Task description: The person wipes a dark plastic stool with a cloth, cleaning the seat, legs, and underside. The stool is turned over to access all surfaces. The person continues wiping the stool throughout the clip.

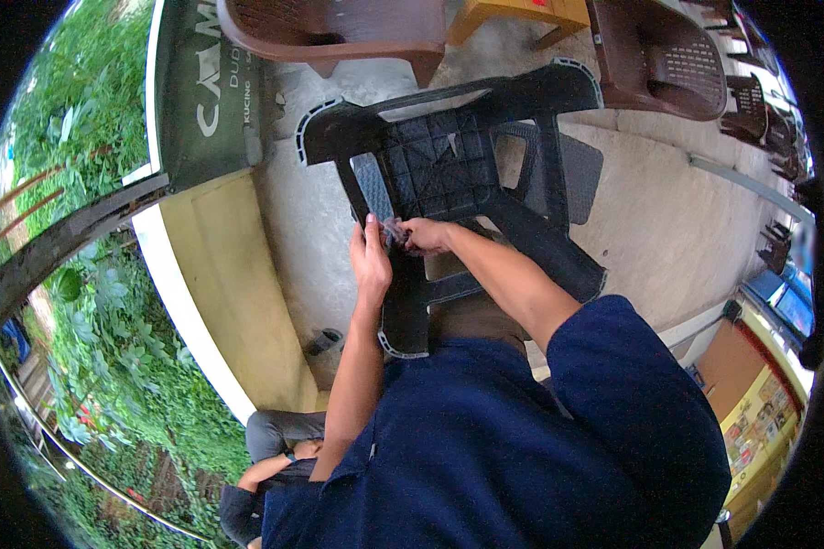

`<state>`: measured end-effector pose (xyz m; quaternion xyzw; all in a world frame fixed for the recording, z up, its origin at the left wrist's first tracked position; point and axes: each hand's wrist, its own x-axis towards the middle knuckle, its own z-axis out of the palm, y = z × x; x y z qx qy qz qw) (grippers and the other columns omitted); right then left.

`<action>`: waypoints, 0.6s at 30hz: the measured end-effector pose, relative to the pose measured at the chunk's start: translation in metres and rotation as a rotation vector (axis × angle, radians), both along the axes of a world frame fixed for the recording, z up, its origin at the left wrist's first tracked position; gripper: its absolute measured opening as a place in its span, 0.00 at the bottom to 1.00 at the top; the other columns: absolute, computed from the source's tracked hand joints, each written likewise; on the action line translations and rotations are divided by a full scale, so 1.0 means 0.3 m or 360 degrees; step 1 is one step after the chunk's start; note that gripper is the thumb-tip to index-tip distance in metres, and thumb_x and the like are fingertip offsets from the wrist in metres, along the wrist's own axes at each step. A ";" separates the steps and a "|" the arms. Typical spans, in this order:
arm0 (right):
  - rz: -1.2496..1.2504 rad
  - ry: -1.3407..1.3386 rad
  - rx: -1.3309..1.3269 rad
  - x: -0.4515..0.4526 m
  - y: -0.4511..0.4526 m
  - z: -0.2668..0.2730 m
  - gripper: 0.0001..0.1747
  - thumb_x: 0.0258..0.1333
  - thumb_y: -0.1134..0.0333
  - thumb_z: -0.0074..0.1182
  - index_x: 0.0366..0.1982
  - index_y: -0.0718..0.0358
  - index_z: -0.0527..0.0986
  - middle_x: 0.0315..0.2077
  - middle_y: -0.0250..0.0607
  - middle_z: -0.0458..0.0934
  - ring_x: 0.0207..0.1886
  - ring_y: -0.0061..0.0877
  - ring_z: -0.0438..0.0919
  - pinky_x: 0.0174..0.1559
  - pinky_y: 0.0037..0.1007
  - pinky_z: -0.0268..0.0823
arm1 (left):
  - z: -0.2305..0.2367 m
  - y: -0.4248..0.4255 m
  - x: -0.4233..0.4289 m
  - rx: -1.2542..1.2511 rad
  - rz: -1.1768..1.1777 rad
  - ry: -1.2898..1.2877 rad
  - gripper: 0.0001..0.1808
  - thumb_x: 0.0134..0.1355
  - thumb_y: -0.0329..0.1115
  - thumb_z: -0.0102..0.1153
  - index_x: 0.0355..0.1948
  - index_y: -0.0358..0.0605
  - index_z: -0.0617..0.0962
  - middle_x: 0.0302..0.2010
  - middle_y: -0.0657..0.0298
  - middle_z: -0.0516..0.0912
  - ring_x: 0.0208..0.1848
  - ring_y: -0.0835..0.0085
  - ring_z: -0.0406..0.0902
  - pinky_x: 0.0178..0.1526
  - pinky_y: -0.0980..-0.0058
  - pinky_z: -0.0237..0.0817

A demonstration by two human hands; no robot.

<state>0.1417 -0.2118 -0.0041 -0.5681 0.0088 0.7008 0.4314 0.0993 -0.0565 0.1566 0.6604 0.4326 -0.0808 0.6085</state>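
Note:
A black plastic chair lies upside down before me, the ribbed underside of its seat facing up and its hollow leg ends showing pale rims. My left hand grips the chair's left side, thumb lying along the edge. Between my hands is a crumpled greyish cloth. My right hand holds this cloth against the near left leg. The fingertips of both hands are partly hidden by the cloth and the chair.
Brown plastic chairs and a wooden table stand beyond. On the left runs a low yellow wall, with a green banner bearing writing above it. Another person's arm shows at lower left. A dark cup-like object rests on the concrete floor.

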 end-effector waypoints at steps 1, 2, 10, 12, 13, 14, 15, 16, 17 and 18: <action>-0.0038 -0.0111 -0.0008 -0.006 0.014 -0.047 0.31 0.59 0.82 0.51 0.64 0.55 0.76 0.38 0.36 0.82 0.33 0.26 0.79 0.32 0.31 0.68 | 0.008 -0.004 0.003 0.0000 -0.0009 0.0021 0.30 0.80 0.57 0.50 0.37 0.35 0.78 0.30 0.64 0.76 0.34 0.74 0.69 0.39 0.67 0.62; -0.0018 -0.0199 -0.0142 -0.021 0.027 -0.083 0.31 0.58 0.82 0.51 0.64 0.56 0.76 0.40 0.40 0.84 0.36 0.29 0.82 0.34 0.33 0.71 | 0.014 -0.004 0.006 0.0064 -0.0035 0.0080 0.29 0.80 0.57 0.50 0.37 0.36 0.78 0.30 0.65 0.76 0.34 0.75 0.69 0.39 0.68 0.62; 0.0272 -0.0864 -0.0470 -0.048 0.071 -0.169 0.40 0.54 0.78 0.56 0.71 0.62 0.62 0.61 0.62 0.80 0.66 0.55 0.78 0.61 0.50 0.73 | -0.003 -0.010 0.005 0.0044 -0.0002 0.0024 0.27 0.82 0.54 0.47 0.33 0.41 0.77 0.28 0.68 0.74 0.32 0.77 0.67 0.36 0.71 0.60; 0.0319 -0.0736 -0.0506 -0.033 0.067 -0.158 0.40 0.54 0.76 0.58 0.70 0.63 0.64 0.60 0.63 0.80 0.65 0.55 0.78 0.61 0.50 0.72 | -0.016 -0.010 0.004 -0.0050 0.0063 0.0083 0.28 0.81 0.55 0.48 0.32 0.40 0.77 0.27 0.67 0.74 0.32 0.76 0.68 0.37 0.70 0.60; 0.0307 -0.0698 -0.0563 -0.028 0.066 -0.145 0.38 0.52 0.76 0.57 0.68 0.63 0.66 0.59 0.63 0.81 0.64 0.55 0.79 0.61 0.50 0.72 | -0.021 -0.018 0.003 -0.0030 0.0053 0.0001 0.29 0.81 0.55 0.48 0.32 0.40 0.77 0.27 0.67 0.74 0.32 0.76 0.68 0.36 0.69 0.61; 0.0353 -0.0711 -0.0528 -0.027 0.063 -0.122 0.37 0.51 0.76 0.58 0.67 0.63 0.67 0.58 0.63 0.81 0.63 0.54 0.80 0.60 0.49 0.73 | -0.025 -0.026 0.002 0.0018 0.0042 -0.0009 0.29 0.81 0.55 0.48 0.32 0.40 0.77 0.27 0.66 0.75 0.32 0.75 0.68 0.36 0.69 0.61; 0.0393 -0.0728 -0.0495 -0.016 0.054 -0.094 0.37 0.51 0.76 0.58 0.66 0.64 0.68 0.57 0.62 0.82 0.62 0.53 0.81 0.58 0.49 0.74 | -0.028 -0.029 0.002 0.0063 0.0031 -0.0021 0.29 0.81 0.56 0.48 0.32 0.39 0.77 0.27 0.66 0.75 0.32 0.75 0.69 0.36 0.69 0.61; 0.0441 -0.0748 -0.0468 -0.002 0.050 -0.057 0.36 0.50 0.76 0.58 0.65 0.64 0.69 0.56 0.61 0.83 0.60 0.52 0.82 0.57 0.48 0.75 | -0.028 -0.028 0.003 0.0061 -0.0001 -0.0011 0.30 0.81 0.56 0.48 0.32 0.39 0.77 0.27 0.66 0.75 0.31 0.75 0.69 0.36 0.69 0.61; 0.0511 -0.0636 -0.0351 0.019 0.045 -0.011 0.35 0.46 0.76 0.60 0.61 0.64 0.73 0.49 0.59 0.86 0.51 0.49 0.86 0.50 0.46 0.77 | -0.029 -0.028 0.005 0.0057 -0.0027 -0.0002 0.30 0.81 0.57 0.48 0.32 0.39 0.77 0.27 0.66 0.75 0.31 0.75 0.69 0.36 0.68 0.61; 0.0514 -0.0668 -0.0253 0.017 0.045 0.054 0.32 0.46 0.76 0.61 0.58 0.65 0.75 0.47 0.58 0.87 0.48 0.48 0.87 0.47 0.45 0.77 | -0.026 -0.022 0.004 0.0120 -0.0045 0.0024 0.31 0.81 0.58 0.48 0.32 0.39 0.77 0.26 0.66 0.75 0.31 0.74 0.69 0.35 0.68 0.61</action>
